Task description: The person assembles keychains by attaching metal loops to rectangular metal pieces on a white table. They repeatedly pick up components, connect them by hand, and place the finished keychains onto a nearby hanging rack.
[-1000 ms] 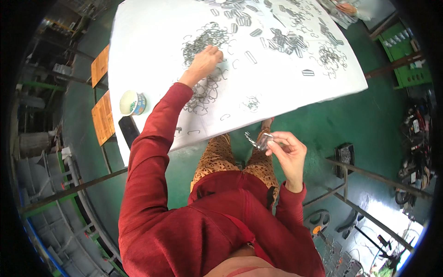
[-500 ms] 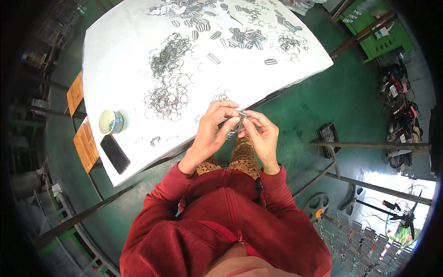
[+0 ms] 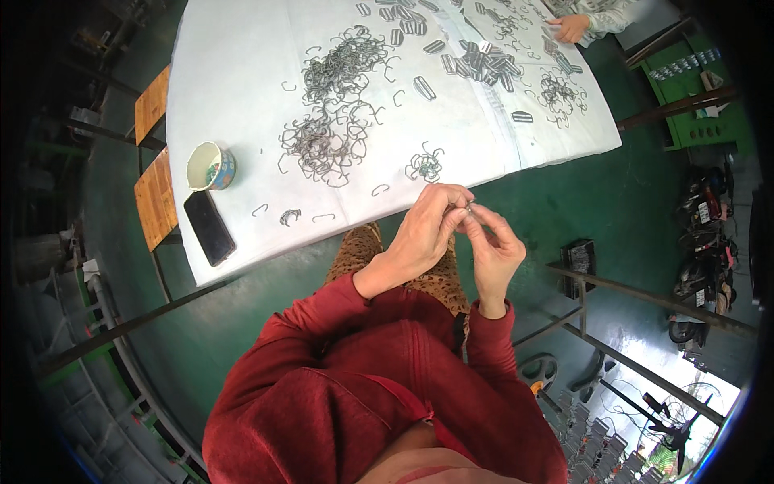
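Pinching metal clip (image 3: 468, 208), left hand (image 3: 425, 232), right hand (image 3: 493, 248)

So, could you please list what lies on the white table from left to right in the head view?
Bowl → black phone → big heap of wire hooks → small hook cluster → flat clips.

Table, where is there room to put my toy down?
The table is bare on its left part, above the cup and phone, left of the clip pile. The middle and far right are crowded with metal clips.
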The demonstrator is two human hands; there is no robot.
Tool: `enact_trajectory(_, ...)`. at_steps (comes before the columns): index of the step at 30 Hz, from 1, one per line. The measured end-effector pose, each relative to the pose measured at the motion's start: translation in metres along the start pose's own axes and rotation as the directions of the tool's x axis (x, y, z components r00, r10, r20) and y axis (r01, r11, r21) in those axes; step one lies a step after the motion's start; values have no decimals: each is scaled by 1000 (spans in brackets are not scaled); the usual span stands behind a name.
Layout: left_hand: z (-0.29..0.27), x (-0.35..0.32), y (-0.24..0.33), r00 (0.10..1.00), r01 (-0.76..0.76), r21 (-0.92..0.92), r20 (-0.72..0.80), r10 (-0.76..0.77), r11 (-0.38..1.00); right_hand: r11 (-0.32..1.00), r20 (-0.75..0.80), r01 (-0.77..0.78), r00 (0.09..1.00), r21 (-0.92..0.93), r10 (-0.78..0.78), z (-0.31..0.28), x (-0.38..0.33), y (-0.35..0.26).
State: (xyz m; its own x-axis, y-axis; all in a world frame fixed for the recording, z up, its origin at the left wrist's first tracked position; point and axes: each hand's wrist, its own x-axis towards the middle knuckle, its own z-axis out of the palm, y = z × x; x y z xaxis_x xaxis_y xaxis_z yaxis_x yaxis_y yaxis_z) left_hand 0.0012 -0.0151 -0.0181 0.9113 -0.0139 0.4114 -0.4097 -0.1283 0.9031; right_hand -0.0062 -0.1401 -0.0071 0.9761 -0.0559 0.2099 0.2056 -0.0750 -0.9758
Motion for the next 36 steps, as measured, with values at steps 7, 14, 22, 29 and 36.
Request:
enact_trajectory(7,-9,2,-10,1000,24,-120,17,-22,993,994,-30,-79,996,75,81,-16,46,-2)
enact_trajectory(14,-5,3,-11,998,-12,-124,-67,3,992,619,235,333,943,-712,-237,66,199,120)
enact_trajectory(22,-19,-5,-3,999,31,-120,-13,-33,992,800,298,246,950,-546,-89,92,208,141)
enact_trajectory(29,-12,-2,-9,992,110,-139,-52,-118,984,950,539,-312,798,-12,270,6,131,26)
enact_trajectory(36,-8,4,-13,982,121,-81,-133,-131,989,958,569,-179,774,-226,278,-12,101,-45)
